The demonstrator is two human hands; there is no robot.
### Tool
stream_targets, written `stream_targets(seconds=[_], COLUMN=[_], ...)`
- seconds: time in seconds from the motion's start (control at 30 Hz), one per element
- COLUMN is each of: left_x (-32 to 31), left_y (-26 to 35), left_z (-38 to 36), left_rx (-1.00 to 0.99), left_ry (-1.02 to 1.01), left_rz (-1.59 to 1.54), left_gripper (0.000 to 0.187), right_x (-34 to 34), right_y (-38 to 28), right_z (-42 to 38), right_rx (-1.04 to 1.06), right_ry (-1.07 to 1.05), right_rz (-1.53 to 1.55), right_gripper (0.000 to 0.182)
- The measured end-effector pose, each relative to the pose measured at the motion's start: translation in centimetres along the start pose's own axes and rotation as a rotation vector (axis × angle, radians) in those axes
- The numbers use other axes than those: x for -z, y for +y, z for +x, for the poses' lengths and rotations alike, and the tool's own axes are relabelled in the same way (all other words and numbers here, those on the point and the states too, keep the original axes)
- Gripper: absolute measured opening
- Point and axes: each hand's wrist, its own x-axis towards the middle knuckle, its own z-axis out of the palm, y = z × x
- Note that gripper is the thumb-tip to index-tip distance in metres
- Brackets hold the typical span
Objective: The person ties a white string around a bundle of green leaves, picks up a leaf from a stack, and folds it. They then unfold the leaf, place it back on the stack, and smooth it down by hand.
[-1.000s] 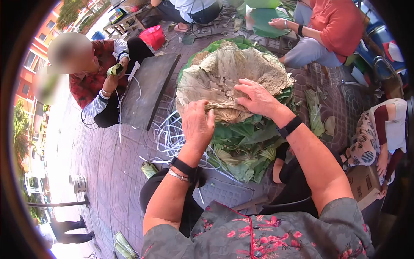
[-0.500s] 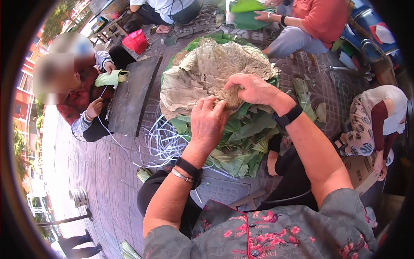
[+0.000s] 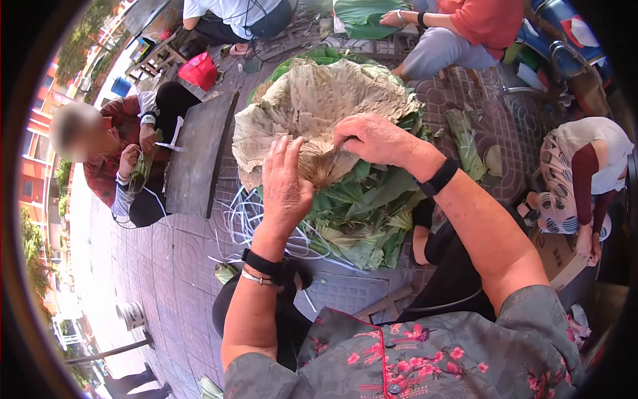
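A large dried, pale brown leaf [image 3: 312, 100], wrinkled and spread wide, lies on top of a pile of green leaves [image 3: 372, 206]. Its ribs gather in a pleated fold [image 3: 322, 167] at the near edge, between my hands. My left hand [image 3: 286, 176] rests on the leaf's near left part, fingers stretched out flat and the thumb toward the pleats. To the right of the fold, my right hand [image 3: 375, 138] has its fingers curled in a pinch on the dried leaf; the fingertips are partly hidden.
White plastic strips [image 3: 246, 219] lie left of the pile. A dark board [image 3: 203, 153] stands farther left, beside a person [image 3: 119, 133] handling a green leaf. Another person [image 3: 478, 30] holds green leaves at the back. A red bag [image 3: 199, 70] and a cardboard box [image 3: 557, 259] are around.
My left hand has moved left and its fingers have straightened, showing more of the pleated fold. My right hand stays curled at the leaf. The person at left has lowered the green leaf bundle.
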Motion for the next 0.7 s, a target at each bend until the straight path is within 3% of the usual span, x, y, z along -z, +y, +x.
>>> stream_targets(seconds=[0.2, 0.3, 0.33, 0.43, 0.47, 0.57, 0.6, 0.7], left_x=[0.1, -0.5, -1.0, -1.5, -1.5, -1.1, -0.9, -0.5], left_y=[-2.1, -2.5, -2.9, -3.0, -2.9, -2.7, -2.6, -2.5], left_z=[-0.3, -0.3, -0.4, -0.4, -0.4, -0.1, 0.0, 0.2], left_rx=[0.008, -0.002, -0.008, -0.026, -0.041, -0.038, -0.036, -0.041], left_ry=[-0.038, -0.085, -0.116, -0.175, -0.194, -0.241, -0.252, -0.274], left_rz=[-0.069, -0.056, -0.039, 0.005, 0.023, 0.032, 0.033, 0.035], left_gripper=[0.077, 0.078, 0.078, 0.077, 0.077, 0.079, 0.080, 0.083], right_x=[-0.1, -0.6, -0.4, -1.5, -1.3, -1.7, -1.7, -1.5], right_y=[-0.6, -1.0, -1.0, 0.0, 0.5, 1.8, 3.0, 4.3], right_z=[0.2, 0.1, 0.2, 0.8, 0.6, 0.7, 0.9, 1.2], right_rx=[0.180, 0.072, 0.046, 0.040, -0.030, -0.072, -0.192, -0.411], right_ry=[-0.122, -0.091, -0.082, 0.276, 0.215, 0.343, 0.229, 0.125], right_rz=[0.007, -0.021, -0.002, -0.073, -0.216, -0.527, -0.468, -0.332], right_gripper=[0.017, 0.023, 0.034, 0.041, 0.056, 0.072, 0.084, 0.095])
